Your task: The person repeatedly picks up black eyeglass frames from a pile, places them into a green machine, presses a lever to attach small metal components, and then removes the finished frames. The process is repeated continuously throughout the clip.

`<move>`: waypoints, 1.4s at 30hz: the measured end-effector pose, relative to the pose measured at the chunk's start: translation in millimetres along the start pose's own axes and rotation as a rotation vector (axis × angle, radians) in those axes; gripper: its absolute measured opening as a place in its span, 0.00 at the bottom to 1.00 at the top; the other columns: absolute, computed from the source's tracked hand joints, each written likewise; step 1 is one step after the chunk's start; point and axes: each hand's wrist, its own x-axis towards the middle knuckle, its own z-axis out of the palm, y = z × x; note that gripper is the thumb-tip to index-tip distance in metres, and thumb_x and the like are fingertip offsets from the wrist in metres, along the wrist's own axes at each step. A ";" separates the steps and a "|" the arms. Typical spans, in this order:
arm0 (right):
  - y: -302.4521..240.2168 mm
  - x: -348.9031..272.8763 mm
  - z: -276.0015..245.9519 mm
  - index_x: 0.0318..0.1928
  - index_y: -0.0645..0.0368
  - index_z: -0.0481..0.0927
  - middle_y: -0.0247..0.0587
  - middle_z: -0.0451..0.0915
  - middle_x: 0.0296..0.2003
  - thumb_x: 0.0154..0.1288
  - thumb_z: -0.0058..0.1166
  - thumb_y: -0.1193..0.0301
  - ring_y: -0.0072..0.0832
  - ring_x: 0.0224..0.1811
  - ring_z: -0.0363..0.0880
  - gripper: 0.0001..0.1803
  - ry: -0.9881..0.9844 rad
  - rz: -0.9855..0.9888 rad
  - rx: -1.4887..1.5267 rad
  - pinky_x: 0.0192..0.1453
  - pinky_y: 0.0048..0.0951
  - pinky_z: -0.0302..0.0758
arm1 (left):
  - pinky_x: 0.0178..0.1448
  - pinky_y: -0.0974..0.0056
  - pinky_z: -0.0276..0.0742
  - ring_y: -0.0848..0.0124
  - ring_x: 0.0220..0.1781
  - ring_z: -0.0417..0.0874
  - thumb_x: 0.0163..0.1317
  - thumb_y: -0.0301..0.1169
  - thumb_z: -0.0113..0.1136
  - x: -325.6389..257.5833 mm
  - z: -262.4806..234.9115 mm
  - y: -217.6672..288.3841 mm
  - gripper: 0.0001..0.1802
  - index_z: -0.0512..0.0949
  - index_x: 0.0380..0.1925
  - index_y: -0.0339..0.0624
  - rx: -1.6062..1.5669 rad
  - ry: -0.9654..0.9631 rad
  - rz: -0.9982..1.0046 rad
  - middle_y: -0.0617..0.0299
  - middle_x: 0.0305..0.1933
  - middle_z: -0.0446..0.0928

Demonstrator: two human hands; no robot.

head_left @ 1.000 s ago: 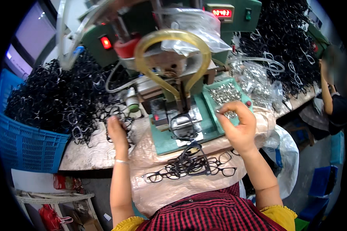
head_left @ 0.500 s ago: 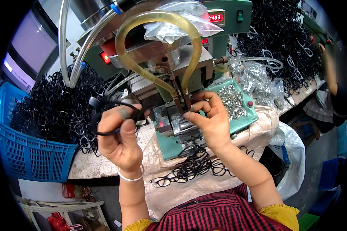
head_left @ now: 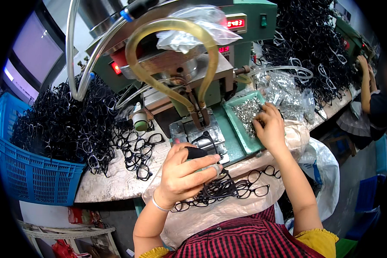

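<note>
My left hand point(head_left: 182, 174) is closed on a black eyeglass frame point(head_left: 205, 139) at the front of the press's metal fixture point(head_left: 219, 136). Part of the frame is hidden behind my fingers. A black covering point(head_left: 196, 152) shows by a finger of this hand. Just above the fixture stand the press's two narrow metal jaws point(head_left: 200, 117). Over at the right, my right hand point(head_left: 271, 129) has its bent fingertips among the small silvery metal parts point(head_left: 246, 114) in a green tray point(head_left: 254, 148). Thumb and forefinger are close together; whatever lies between them is too small to make out.
Black eyeglass frames overflow a blue basket point(head_left: 38, 180) at the left, and more point(head_left: 142, 148) lie beside the press. Another heap point(head_left: 305, 51) sits back right, near bags of metal parts point(head_left: 288, 94). Finished-looking frames point(head_left: 256, 185) lie in front. Another person's arm point(head_left: 365, 86) shows far right.
My left hand has brought the eyeglass frame right and down to the fixture. My right hand has left the press jaws and moved right into the tray.
</note>
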 end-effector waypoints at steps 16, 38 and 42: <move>-7.7 1.8 -1.4 0.44 0.65 0.83 0.34 0.84 0.36 0.67 0.58 0.79 0.18 0.39 0.79 0.07 -0.049 0.335 0.526 0.46 0.21 0.74 | 0.61 0.52 0.79 0.60 0.49 0.85 0.58 0.25 0.66 -50.5 -2.3 36.6 0.11 0.83 0.43 0.42 0.313 0.170 -0.142 0.55 0.55 0.83; 19.5 -59.4 -48.1 0.39 0.66 0.83 0.34 0.83 0.37 0.62 0.61 0.80 0.20 0.41 0.79 0.05 0.056 0.389 0.592 0.50 0.23 0.74 | 0.24 0.74 0.71 0.78 0.24 0.77 0.73 0.36 0.51 -155.4 -128.2 -91.8 0.08 0.71 0.35 0.47 -0.198 0.689 -1.238 0.64 0.29 0.76; -15.2 -52.9 -51.2 0.38 0.66 0.83 0.37 0.83 0.38 0.60 0.61 0.82 0.22 0.42 0.80 0.06 -0.038 0.320 0.689 0.50 0.23 0.74 | 0.21 0.74 0.63 0.83 0.26 0.68 0.74 0.36 0.52 -212.7 -51.4 -109.3 0.08 0.73 0.41 0.43 -0.037 0.680 -1.455 0.68 0.27 0.69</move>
